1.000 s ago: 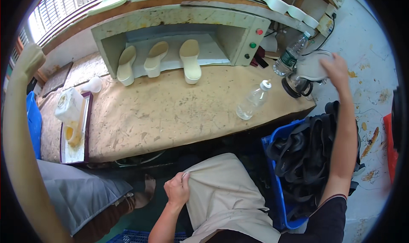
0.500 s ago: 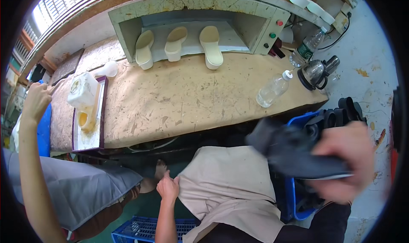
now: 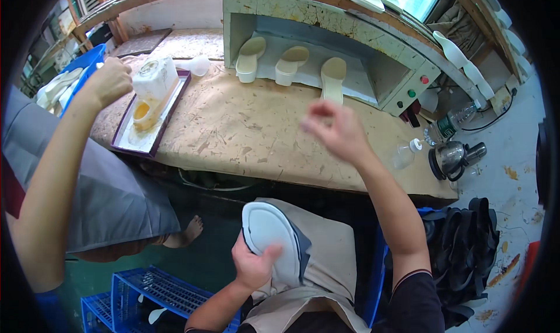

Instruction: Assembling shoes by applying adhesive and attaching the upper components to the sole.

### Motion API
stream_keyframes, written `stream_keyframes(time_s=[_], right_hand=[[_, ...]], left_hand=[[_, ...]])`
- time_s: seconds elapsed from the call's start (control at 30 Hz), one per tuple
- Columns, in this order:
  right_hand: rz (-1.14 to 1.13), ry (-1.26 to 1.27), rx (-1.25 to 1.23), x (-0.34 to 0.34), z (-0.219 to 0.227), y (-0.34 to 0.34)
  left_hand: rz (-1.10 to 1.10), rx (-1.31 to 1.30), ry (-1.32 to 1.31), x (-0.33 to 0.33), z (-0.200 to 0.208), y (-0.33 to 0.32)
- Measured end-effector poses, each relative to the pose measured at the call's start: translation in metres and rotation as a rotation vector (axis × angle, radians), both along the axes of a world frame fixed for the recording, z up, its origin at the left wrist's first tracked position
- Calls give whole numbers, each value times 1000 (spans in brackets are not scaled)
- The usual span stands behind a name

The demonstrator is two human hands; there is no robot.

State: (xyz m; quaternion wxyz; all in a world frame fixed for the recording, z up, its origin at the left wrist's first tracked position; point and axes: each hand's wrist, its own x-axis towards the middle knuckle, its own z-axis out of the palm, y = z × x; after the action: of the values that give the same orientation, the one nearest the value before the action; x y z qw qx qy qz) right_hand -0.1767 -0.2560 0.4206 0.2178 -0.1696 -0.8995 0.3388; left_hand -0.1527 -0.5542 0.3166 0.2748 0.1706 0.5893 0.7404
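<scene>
Over my lap, my left hand (image 3: 255, 262) is closed round a dark shoe upper (image 3: 304, 248). Its pale, white-lined underside (image 3: 271, 234) faces up, with the thumb laid across it. My right hand (image 3: 339, 131) reaches over the bench, fingers loosely bent and apart, nothing visible in them. It is nearest to the rightmost cream shoe sole (image 3: 333, 75) and covers that sole's heel end from view. Two more cream soles, one in the middle (image 3: 291, 64) and one at the left (image 3: 249, 58), stand at the mouth of a box-shaped metal heater (image 3: 394, 70).
A co-worker's hand (image 3: 111, 81) is above a tray (image 3: 125, 141) holding a glue-stained white container (image 3: 154, 79). To the right stand a plastic bottle (image 3: 406, 154) and a metal kettle (image 3: 452, 159). Dark shoe uppers (image 3: 461, 239) hang over a blue crate (image 3: 379, 269). Blue crates (image 3: 157, 283) sit lower left.
The dark shoe upper has passed from my right hand, at the right, into my left hand over my lap. My right hand has moved up to the soles. The whole view has shifted.
</scene>
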Motion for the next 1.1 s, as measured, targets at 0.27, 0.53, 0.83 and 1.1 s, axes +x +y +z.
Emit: stream_keyframes(time_s=[0.27, 0.53, 0.83, 1.1], right_hand=[[-577, -210, 133, 6, -91, 177], [-78, 108, 138, 137, -65, 58], [-88, -617, 518, 123, -82, 47], [97, 86, -872, 233, -121, 40]], left_hand=[[81, -326, 197, 61, -25, 52], [38, -413, 381, 51, -53, 55], [-82, -238, 265, 90, -41, 76], [54, -225, 57, 56, -45, 60]])
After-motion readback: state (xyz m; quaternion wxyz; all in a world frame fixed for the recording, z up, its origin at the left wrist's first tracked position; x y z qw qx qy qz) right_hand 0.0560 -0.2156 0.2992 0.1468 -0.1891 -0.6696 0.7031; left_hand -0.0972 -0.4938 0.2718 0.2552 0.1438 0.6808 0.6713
